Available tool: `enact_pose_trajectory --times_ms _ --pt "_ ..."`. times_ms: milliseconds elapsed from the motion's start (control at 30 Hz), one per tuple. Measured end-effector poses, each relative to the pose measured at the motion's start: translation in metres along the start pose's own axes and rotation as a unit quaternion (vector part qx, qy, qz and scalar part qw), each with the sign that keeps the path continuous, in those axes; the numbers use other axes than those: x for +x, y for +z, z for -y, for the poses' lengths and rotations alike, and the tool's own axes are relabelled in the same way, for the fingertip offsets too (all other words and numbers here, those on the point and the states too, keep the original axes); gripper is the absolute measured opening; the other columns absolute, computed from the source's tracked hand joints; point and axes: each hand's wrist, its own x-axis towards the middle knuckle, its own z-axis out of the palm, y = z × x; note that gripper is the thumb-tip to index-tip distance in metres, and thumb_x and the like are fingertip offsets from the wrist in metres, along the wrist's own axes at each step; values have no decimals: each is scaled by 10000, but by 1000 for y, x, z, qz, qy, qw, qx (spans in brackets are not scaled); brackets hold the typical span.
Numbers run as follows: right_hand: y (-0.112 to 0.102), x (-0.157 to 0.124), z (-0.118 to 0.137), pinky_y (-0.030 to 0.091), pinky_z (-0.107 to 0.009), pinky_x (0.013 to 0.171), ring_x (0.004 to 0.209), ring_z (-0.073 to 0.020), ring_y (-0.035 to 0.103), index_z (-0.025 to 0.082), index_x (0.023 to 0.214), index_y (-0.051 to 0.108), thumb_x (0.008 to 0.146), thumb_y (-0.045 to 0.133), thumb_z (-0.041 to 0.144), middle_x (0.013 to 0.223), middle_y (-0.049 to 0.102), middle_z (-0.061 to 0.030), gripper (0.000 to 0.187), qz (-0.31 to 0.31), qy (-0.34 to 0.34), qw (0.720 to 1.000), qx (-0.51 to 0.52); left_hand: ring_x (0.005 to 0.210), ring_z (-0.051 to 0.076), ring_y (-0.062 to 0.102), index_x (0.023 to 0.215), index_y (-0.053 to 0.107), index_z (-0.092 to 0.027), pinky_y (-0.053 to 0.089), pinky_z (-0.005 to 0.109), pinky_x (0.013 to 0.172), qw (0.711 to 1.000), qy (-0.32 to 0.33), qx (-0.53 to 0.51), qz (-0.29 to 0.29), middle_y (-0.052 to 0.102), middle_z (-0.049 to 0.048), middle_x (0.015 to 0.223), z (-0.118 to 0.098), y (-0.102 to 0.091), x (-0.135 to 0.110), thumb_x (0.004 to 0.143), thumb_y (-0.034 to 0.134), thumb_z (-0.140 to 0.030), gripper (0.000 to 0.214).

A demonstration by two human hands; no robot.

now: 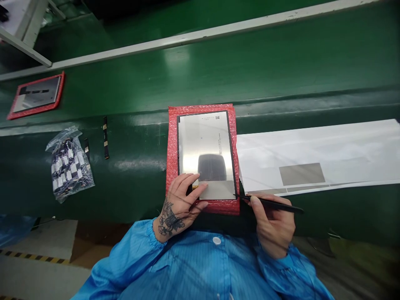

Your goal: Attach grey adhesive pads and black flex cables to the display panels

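Note:
A shiny rectangular panel [206,146] with a black frame lies on a red bubble-wrap pad [172,141] on the green bench. My left hand [179,204], tattooed on its back, rests on the panel's near left corner, with its fingers pinched at a small part on the near edge that I cannot make out. My right hand [275,223] is closed round black tweezers [268,203]. Their tip touches the panel's near right corner.
White sheets [315,154] lie to the right of the pad. At left are a clear bag of small parts [70,164], two thin black strips [106,137] and, farther back, another panel on a red pad [37,95]. Blue sleeves fill the bottom.

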Motion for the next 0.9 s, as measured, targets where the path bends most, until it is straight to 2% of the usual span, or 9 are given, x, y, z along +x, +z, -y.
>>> enact_pose_trajectory --times_ms 233,367,567,633,767,900 --pt "0 1 2 638 -409 632 667 -241 730 240 822 612 718 802 379 720 729 -18 258 3 2 1000 -2 1114 242 620 1127 669 -237 513 488 1021 999 42 8 11 682 99 1161 2 -11 2 879 643 -189 254" --pt "0 1 2 640 -412 624 666 -243 730 239 823 613 721 800 394 724 730 -21 263 3 3 1000 -1 1026 226 648 1060 678 -222 547 459 980 999 51 7 10 707 88 1049 2 -14 5 883 641 -197 183" --pt "1 1 2 641 -404 633 664 -235 729 236 820 616 727 796 382 725 734 -23 250 5 1 1000 1 963 207 662 1045 674 -223 551 437 958 996 86 0 -1 718 68 987 0 -14 7 893 627 -170 168" --pt "1 1 1 639 -395 627 658 -231 728 238 822 617 725 797 368 717 732 -18 243 5 -1 1000 2 935 206 665 1052 673 -211 566 400 905 999 51 -14 -1 715 70 961 -2 -17 10 912 615 -198 151" --pt "0 1 -1 631 -394 622 670 -236 729 243 833 622 723 800 359 725 733 -16 240 3 -5 1000 4 894 192 657 1055 680 -190 563 321 802 997 -73 -9 4 701 66 939 -3 -26 20 952 563 -194 156" --pt "0 0 -1 626 -368 622 666 -223 728 243 837 629 729 797 324 722 737 -12 216 5 -10 1000 6 892 204 639 1016 693 -190 552 339 802 994 -92 16 51 689 61 932 -5 -26 31 951 573 -234 144"
